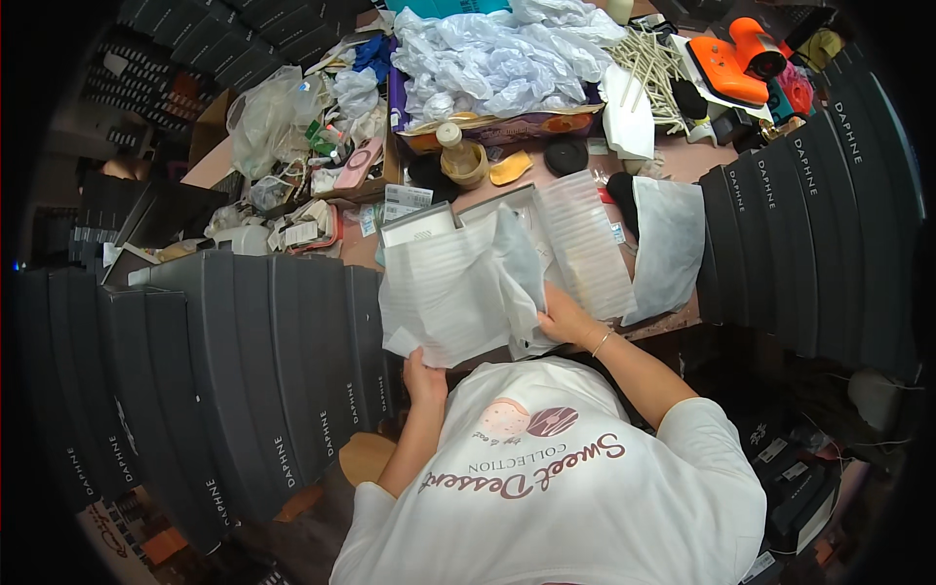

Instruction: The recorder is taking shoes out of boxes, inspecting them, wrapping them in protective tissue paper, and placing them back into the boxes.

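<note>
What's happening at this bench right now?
A person in a white printed T-shirt is handling soft, white translucent wrapping. The left hand pinches its lower edge; the right hand grips a soft, pale bluish-white bundle, contents unclear. A white translucent pouch lies to the right. Dark-grey rectangular boxes line both sides; crumpled white plastic bags are piled beyond the hands.

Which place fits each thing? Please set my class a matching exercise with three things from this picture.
1. thin translucent white wrapping
2. bulky orange plastic tool
3. crumpled whitish plastic bags

A. heaped in a purple-edged box
B. gripped by the left hand
C. right of the pale thin sticks

Pairs: 1-B, 2-C, 3-A
</note>
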`<state>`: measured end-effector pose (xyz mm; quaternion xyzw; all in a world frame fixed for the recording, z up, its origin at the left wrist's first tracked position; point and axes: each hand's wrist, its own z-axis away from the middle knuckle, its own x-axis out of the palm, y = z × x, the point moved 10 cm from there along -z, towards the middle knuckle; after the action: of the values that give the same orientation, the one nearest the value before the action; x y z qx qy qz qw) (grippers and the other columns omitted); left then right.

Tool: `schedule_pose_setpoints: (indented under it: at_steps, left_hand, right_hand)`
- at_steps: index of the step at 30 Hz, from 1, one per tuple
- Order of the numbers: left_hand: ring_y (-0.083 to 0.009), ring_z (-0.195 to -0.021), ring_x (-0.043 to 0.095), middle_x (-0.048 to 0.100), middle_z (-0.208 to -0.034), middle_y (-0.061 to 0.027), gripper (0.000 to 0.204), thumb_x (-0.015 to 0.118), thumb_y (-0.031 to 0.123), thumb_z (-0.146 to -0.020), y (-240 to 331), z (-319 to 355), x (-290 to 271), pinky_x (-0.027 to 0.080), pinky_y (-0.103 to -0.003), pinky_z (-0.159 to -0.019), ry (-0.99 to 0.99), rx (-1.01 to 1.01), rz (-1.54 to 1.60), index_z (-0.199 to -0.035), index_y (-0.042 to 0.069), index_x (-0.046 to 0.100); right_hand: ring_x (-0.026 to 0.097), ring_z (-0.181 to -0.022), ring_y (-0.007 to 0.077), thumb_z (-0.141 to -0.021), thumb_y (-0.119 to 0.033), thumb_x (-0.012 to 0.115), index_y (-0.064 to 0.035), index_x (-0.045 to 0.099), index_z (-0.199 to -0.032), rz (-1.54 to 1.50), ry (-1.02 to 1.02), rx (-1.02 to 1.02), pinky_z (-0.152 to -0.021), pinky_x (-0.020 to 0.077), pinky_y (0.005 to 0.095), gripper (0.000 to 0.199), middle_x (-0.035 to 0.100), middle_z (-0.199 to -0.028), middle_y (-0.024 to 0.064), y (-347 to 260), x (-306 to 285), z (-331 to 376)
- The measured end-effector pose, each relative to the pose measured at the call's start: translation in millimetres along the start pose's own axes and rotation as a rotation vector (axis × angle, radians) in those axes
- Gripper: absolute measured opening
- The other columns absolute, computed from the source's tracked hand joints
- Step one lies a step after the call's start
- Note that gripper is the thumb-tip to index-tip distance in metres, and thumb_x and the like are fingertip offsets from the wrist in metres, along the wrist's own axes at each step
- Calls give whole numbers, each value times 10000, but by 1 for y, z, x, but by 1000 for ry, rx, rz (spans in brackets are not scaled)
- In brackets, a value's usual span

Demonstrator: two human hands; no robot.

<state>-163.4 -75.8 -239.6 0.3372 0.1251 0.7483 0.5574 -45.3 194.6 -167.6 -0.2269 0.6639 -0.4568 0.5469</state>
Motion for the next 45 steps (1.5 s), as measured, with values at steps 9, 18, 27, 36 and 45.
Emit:
schedule_pose_setpoints:
  at_steps: [9,18,27,36,45]
  left_hand:
    - [-192,-1102,507,519,-1212,-61,362,532,109,-886,31,41,81,427,-375,-919,-169,81,-174,-1239,62,466]
    - [-262,-1139,517,523,-1228,-118,393,474,-18,-828,39,52,96,447,-415,-952,-323,76,-205,-1219,14,465]
    - [-289,-1125,488,508,-1208,-126,459,554,88,-767,-8,36,53,395,-479,-960,-176,-239,-121,-1211,43,446]
    - [-246,-1082,519,532,-1180,-109,409,615,198,-819,3,25,23,413,-448,-889,-45,-125,-217,-1173,37,490]
    - [-203,-1065,555,580,-1143,-122,338,584,93,-864,0,102,134,431,-317,-914,-740,-1,-587,-1177,-23,530]
  right_hand:
    - [462,-1122,391,-761,-231,677,-10,410,-1299,644,267,-67,-945,393,411,640,478,-1237,219,-76,-58,6]
    - [608,-774,356,-790,-130,648,19,527,-1188,37,440,520,-769,479,410,442,636,-885,157,76,-152,75]
    - [569,-939,369,-776,-96,628,12,503,-1115,349,154,86,-787,481,429,377,586,-980,171,-60,-79,1]
    - [589,-867,375,-783,-151,597,-12,536,-1088,28,310,124,-769,487,423,341,608,-962,189,42,-26,14]
    - [587,-930,362,-803,-205,577,7,534,-1097,399,-258,244,-820,483,440,365,577,-1066,222,38,37,-8]
